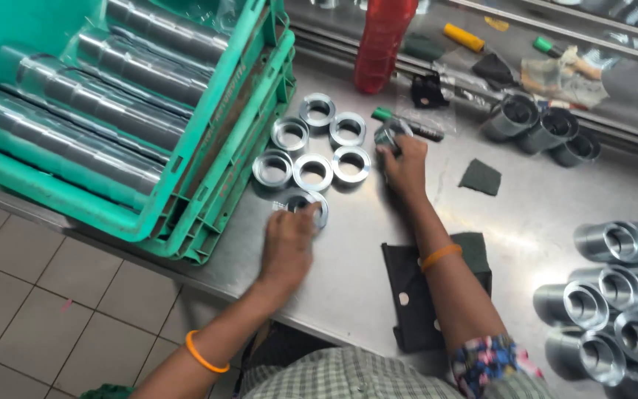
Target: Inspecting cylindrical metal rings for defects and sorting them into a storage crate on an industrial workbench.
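Fig.: Bench seen from above. Your left hand [287, 240] is curled over a metal ring [306, 206] at the near end of the ring group [311, 144], fingers closed on its rim; the ring looks tilted off the steel table [348, 273] and the hand is blurred. Your right hand [405, 164] is closed around a second ring [390, 135], held just right of the group, touching or nearly touching the marker [407, 125] that lies there.

Risks, as judged from this view:

1. The left ring sits near the table's front edge, w/ tile floor [31, 295] directly below. A loose pinch on a smooth rim could let it roll off (a dent is likely).
2. The six laid-out rings lie close together, some touching. Setting one down fast could knock neighbours out of their rows.
3. The green crate [208, 192] of long steel cylinders [75, 103] overhangs the edge on your left; a bump from the left forearm might shift it.
4. The red bottle [382, 41] stands upright behind the rings; a backward reach w/ the right hand could tip it.
5. The short sleeves [614, 295] at far right lie on their sides, approx. at elbow reach, and could roll if nudged.
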